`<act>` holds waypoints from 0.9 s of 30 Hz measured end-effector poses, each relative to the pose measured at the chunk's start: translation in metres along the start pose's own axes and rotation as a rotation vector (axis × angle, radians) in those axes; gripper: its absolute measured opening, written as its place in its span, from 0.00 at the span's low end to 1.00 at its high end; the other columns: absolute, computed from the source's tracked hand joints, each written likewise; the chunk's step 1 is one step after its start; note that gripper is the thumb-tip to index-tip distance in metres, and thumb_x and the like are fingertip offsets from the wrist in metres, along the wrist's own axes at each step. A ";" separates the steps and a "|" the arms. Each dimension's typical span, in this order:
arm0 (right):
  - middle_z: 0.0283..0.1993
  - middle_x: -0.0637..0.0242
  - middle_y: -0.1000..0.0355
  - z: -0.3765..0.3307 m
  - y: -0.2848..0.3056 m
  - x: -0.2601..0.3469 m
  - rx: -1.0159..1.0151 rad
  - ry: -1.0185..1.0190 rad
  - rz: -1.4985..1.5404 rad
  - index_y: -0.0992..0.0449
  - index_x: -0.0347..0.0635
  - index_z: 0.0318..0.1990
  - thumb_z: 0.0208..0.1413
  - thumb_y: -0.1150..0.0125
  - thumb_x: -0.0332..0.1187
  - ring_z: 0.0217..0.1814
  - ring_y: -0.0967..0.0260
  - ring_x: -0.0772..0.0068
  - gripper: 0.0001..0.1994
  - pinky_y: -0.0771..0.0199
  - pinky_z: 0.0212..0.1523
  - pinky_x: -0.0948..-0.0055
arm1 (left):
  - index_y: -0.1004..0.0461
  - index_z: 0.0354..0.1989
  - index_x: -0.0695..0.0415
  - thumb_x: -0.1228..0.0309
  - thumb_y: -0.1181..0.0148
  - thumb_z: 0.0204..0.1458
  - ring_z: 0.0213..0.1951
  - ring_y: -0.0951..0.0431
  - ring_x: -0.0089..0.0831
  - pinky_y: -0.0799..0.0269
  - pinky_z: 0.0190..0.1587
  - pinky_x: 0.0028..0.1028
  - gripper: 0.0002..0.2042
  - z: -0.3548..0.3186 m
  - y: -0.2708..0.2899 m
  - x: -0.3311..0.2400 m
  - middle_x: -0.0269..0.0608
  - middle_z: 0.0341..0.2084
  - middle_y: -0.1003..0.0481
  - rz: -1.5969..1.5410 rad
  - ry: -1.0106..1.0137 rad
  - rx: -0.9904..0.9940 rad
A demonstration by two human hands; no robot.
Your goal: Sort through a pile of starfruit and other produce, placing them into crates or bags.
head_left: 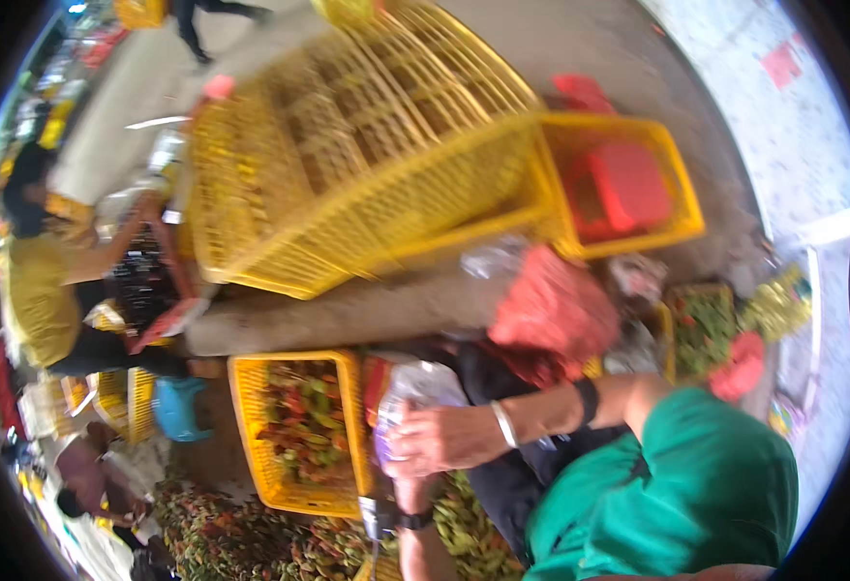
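My right hand is closed over a clear plastic bag with purple on its side, just right of a yellow crate. From the lower edge my left hand reaches up to the same place, a dark band on its wrist. Its fingers are hidden behind the right hand. Red and green peppers, blurred, fill part of the crate. A loose heap of similar produce spreads over the ground below it. A small grey object sits by the crate's lower corner.
Large yellow crates stand ahead, beside a yellow crate holding red bags. A red plastic bag lies near my knees. At left, a person in yellow handles a dark-filled container; another person is lower down.
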State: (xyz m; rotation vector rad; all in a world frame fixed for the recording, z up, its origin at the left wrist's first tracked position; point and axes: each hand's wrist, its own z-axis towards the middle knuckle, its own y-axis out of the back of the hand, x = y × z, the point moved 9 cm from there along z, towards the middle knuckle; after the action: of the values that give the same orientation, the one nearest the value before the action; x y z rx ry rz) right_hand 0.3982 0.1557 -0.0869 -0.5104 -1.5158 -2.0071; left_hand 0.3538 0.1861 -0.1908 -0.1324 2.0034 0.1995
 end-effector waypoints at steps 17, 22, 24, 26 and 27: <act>0.35 0.62 0.28 0.005 0.076 0.016 -0.377 -0.126 0.448 0.31 0.39 0.38 0.52 0.37 0.27 0.35 0.27 0.64 0.09 0.26 0.37 0.70 | 0.30 0.39 0.63 0.63 0.62 0.63 0.35 0.27 0.57 0.33 0.36 0.42 0.16 -0.068 0.032 -0.149 0.59 0.31 0.28 0.400 -0.116 -0.376; 0.33 0.62 0.29 0.030 0.096 0.045 -0.471 -0.005 0.482 0.34 0.39 0.35 0.51 0.36 0.27 0.35 0.29 0.66 0.11 0.27 0.35 0.71 | 0.32 0.40 0.61 0.65 0.60 0.61 0.31 0.28 0.56 0.33 0.35 0.43 0.13 -0.099 0.047 -0.181 0.56 0.28 0.29 0.443 -0.192 -0.412; 0.33 0.63 0.29 0.039 0.108 0.054 -0.502 0.023 0.494 0.36 0.40 0.34 0.49 0.37 0.24 0.35 0.29 0.67 0.11 0.27 0.35 0.72 | 0.33 0.40 0.59 0.67 0.59 0.61 0.27 0.28 0.45 0.33 0.33 0.40 0.10 -0.108 0.054 -0.183 0.51 0.23 0.30 0.341 -0.126 -0.431; 0.33 0.63 0.30 0.047 0.111 0.057 -0.472 -0.044 0.593 0.34 0.41 0.34 0.49 0.41 0.20 0.36 0.30 0.69 0.09 0.28 0.38 0.72 | 0.33 0.40 0.58 0.67 0.58 0.62 0.25 0.30 0.36 0.34 0.31 0.35 0.09 -0.116 0.065 -0.191 0.46 0.20 0.33 0.278 -0.151 -0.496; 0.33 0.63 0.30 0.048 0.115 0.060 -0.487 -0.069 0.655 0.34 0.42 0.35 0.49 0.43 0.19 0.36 0.30 0.70 0.09 0.29 0.39 0.72 | 0.34 0.41 0.58 0.66 0.58 0.62 0.24 0.31 0.32 0.35 0.30 0.33 0.09 -0.120 0.070 -0.191 0.43 0.19 0.34 0.247 -0.142 -0.505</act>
State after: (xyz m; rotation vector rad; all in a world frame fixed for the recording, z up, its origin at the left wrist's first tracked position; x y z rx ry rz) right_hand 0.4244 0.1662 0.0487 -1.1146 -0.7235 -1.8057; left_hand 0.3161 0.2311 0.0379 -0.1841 1.7872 0.8497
